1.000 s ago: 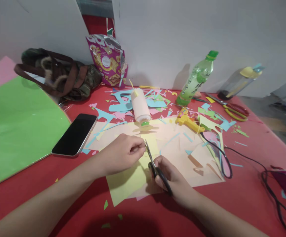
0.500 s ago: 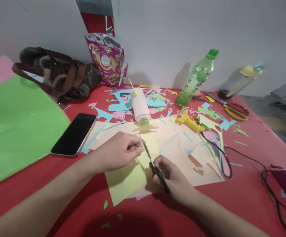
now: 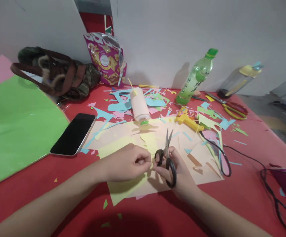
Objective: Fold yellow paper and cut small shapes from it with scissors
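Note:
Black-handled scissors (image 3: 168,154) are in my right hand (image 3: 179,172), blades parted and pointing away from me. The thumb and a finger of that hand come close to my left hand's fingertips. My left hand (image 3: 130,161) is closed in a pinch over the yellow paper (image 3: 123,187); whatever it pinches is too small to make out. Under both hands lie the yellow paper and a pale peach sheet (image 3: 207,171). Beyond them, a peach-wrapped bottle (image 3: 139,103) with a green cap lies on its side, a thin yellow strip at its far end.
A phone (image 3: 73,135) and green sheet (image 3: 21,121) lie left, near a bag (image 3: 66,75) and snack packet (image 3: 105,61). Paper scraps (image 3: 120,102) litter the red table. A yellow glue gun (image 3: 188,122), green drink bottle (image 3: 197,77), larger scissors (image 3: 234,108) and black cable (image 3: 246,153) are right.
The scissors have swung upright and moved right, away from my left hand's fingertips, with blades now parted. My left hand has shifted right and nearer to me, meeting my right fingers.

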`<action>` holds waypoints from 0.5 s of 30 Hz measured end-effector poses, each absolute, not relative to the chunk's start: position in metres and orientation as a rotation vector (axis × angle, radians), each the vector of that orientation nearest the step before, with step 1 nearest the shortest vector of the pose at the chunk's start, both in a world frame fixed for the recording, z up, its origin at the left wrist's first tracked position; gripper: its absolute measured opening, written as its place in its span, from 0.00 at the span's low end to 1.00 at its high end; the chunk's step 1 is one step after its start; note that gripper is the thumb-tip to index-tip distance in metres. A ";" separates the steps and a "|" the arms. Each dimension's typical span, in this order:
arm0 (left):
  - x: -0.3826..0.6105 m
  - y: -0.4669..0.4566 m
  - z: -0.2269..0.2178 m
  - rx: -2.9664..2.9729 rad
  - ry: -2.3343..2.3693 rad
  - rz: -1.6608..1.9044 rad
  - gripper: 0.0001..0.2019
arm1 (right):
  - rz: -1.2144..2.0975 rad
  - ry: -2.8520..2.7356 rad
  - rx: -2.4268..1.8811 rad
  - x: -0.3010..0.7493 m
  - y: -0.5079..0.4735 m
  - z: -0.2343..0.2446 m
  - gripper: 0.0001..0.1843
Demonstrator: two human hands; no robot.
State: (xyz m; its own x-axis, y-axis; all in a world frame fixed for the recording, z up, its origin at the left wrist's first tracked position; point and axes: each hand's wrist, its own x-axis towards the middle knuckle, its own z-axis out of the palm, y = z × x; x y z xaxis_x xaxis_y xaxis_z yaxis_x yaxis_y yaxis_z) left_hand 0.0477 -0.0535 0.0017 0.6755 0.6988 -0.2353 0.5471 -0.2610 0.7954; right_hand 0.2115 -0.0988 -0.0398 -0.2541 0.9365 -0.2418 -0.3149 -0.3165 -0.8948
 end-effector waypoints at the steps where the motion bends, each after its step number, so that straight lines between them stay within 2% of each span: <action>1: 0.049 -0.055 0.000 1.943 0.938 0.189 0.10 | 1.706 -0.926 -1.035 0.211 -0.099 -0.039 0.20; 15: 0.056 -0.058 -0.008 1.906 0.827 0.184 0.09 | 1.620 -1.039 -1.083 0.213 -0.099 -0.040 0.18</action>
